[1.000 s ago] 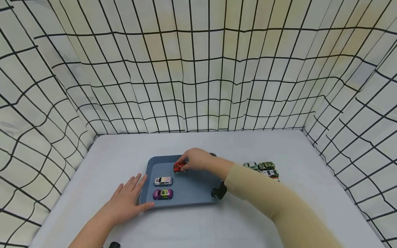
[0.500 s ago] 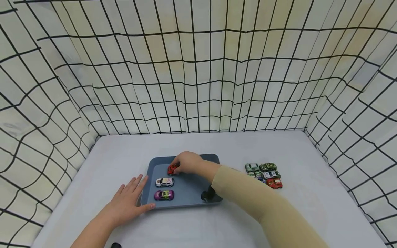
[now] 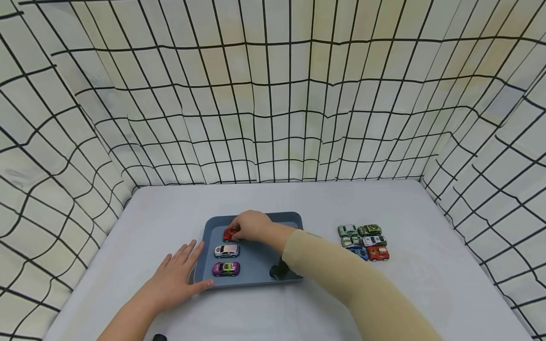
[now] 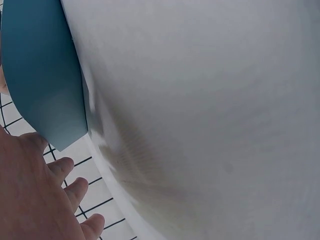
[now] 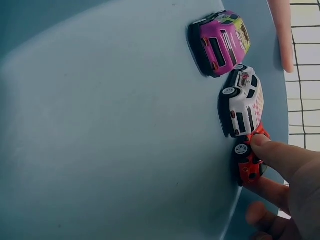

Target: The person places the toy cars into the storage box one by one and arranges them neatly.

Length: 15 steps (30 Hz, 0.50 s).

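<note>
A red toy car is pinched between the thumb and fingers of my right hand, low over the tray floor near its far left corner. In the right wrist view the red car stands right by a white toy car with a checkered roof. Nearer the front, a purple and yellow-green toy car stands in line with them. All are in the blue-grey tray. Spread out, my left hand rests at the tray's left side, its thumb by the front left corner.
Several toy cars sit in a tight cluster right of the tray, among them a pale green one, a camouflage one and a red one. A white sheet covers the table. Black netting over white cloth surrounds it.
My right hand has carried the red car leftward and slightly toward the front, in line with the other two. The cluster at right is now uncovered by the sleeve. My left hand stays put.
</note>
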Tool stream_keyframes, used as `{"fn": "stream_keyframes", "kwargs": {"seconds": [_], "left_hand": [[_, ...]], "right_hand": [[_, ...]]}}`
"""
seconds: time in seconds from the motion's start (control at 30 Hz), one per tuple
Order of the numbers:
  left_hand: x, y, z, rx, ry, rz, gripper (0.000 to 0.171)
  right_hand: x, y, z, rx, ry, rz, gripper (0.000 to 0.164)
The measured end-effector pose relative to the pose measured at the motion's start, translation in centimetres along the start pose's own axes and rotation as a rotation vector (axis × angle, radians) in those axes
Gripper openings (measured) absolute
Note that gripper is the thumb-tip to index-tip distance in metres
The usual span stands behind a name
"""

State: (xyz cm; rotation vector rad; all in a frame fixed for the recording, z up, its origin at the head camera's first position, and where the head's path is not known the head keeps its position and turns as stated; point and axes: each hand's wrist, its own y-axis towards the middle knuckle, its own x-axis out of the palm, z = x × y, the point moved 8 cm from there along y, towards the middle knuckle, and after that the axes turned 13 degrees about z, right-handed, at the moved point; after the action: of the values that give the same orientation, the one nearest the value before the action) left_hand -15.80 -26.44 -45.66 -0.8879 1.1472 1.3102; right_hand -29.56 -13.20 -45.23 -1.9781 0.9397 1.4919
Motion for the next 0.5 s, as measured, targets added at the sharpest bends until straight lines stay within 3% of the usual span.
{"fn": "stream_keyframes", "kwargs": {"seconds": [0.5], "left_hand": [[-0.14,-0.04,-0.03,-0.011,0.007,-0.003,0.112]], "right_hand": [[0.01,-0.06,-0.81,-0.002,-0.011,0.006,0.043]]}}
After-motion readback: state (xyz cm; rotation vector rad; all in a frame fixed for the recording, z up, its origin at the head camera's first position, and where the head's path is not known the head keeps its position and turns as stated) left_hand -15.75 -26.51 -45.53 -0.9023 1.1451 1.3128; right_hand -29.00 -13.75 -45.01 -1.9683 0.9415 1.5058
